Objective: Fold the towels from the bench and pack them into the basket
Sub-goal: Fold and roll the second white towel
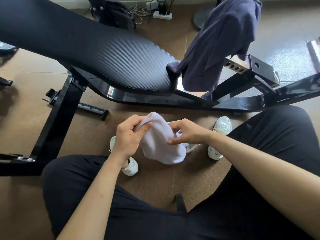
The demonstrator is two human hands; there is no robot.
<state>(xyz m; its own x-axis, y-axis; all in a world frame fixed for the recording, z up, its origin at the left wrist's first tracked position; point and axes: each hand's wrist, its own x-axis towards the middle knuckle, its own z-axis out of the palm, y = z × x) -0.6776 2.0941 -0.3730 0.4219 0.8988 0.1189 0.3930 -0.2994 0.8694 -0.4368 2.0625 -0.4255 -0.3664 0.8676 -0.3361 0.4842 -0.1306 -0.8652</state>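
Note:
A small white towel [161, 141] hangs bunched between my two hands, above the floor and between my knees. My left hand [129, 135] pinches its upper edge between thumb and fingers. My right hand [185, 132] grips the towel's right side, with the fingers curled into the cloth. A dark purple towel [220, 44] hangs draped over the upright end of the black padded bench [97, 49], beyond my hands. No basket is in view.
The bench's black steel frame [57, 118] runs across the brown floor in front of me. My white shoes [220, 135] and black trousers fill the lower view. A power strip [162, 14] with cables and a dark bag [112, 13] lie beyond the bench.

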